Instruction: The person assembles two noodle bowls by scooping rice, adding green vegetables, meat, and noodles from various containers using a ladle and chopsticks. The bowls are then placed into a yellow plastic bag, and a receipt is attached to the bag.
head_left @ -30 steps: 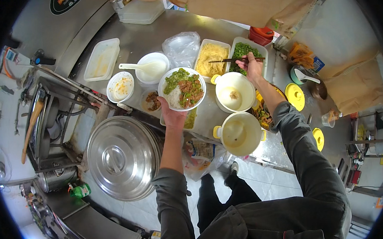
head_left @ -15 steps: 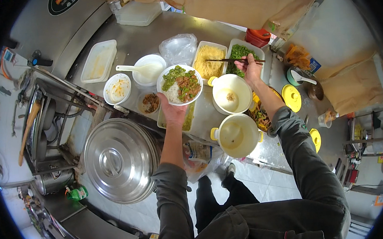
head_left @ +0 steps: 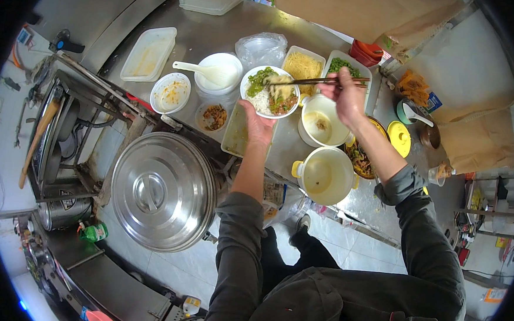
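My left hand (head_left: 258, 127) holds a round white bowl (head_left: 274, 116) from below, its fingers wrapped round the near side. White rice (head_left: 258, 103), green chopped vegetable (head_left: 257, 81) and brown minced topping lie in it. With dark chopsticks (head_left: 318, 81) closed in it, my right hand (head_left: 350, 99) reaches across from the right. The chopstick tips are over the bowl with a clump of pale yellow shreds (head_left: 282, 89). Behind the bowl stands a tray of yellow shreds (head_left: 303, 64), beside a tray of chopped greens (head_left: 343, 64). Under my right wrist sits a cream pot (head_left: 308, 135) with yellow handles.
A second cream pot (head_left: 304, 184) stands nearer me. To the left are a white tub with a spoon (head_left: 195, 68), a stained white bowl (head_left: 160, 106) and a plastic tray (head_left: 138, 73). A large steel lidded pot (head_left: 133, 212) stands below the counter edge. Brown paper (head_left: 354, 13) hangs behind.
The chopsticks have moved left from above the yellow shreds and greens to over the bowl, now carrying yellow shreds. The view has shifted; my left hand still holds the bowl.
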Demonstrator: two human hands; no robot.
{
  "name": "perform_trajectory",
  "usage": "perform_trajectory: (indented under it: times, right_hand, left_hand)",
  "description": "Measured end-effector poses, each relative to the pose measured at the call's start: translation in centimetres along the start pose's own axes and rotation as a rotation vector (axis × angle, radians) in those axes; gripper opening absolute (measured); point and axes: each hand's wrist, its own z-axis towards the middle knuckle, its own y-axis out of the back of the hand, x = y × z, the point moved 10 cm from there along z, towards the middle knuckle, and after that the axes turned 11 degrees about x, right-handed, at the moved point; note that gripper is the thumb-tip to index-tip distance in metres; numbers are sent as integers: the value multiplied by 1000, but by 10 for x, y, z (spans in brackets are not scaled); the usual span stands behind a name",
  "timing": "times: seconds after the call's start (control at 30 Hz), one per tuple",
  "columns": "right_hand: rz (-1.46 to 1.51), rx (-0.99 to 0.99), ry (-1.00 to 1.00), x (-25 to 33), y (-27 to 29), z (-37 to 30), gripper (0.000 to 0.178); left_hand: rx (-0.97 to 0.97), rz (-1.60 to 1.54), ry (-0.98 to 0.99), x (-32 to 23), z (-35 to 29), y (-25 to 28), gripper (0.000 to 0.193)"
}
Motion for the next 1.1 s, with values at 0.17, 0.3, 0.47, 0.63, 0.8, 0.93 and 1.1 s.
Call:
perform_trajectory:
  times: [0.17, 0.3, 0.47, 0.63, 0.8, 0.93, 1.1]
  right_hand:
    - [-92, 197, -80, -13, -56, -29, 44]
    - [-282, 277, 9, 18, -56, -42, 51]
    - [-286, 355, -50, 10, -65, -56, 50]
    - [-280, 324, 13, 22, -62, -56, 50]
    - [-139, 125, 49, 43, 6, -11, 42]
    - [-122, -70, -86, -1, 68, 41, 29]
    - [-229, -55, -321, -88, 85, 72, 30]
  left_hand:
    - [44, -33, -4, 0, -8, -4, 103]
    - [25, -113, -2, -4, -14, 0, 96]
    - [26, -102, 17, -5, -16, -1, 93]
    - [44, -66, 32, -7, -16, 0, 94]
    - [47, -33, 20, -13, -18, 5, 96]
    - [-3, -67, 39, -14, -22, 13, 96]
    - [13, -84, 18, -21, -33, 13, 93]
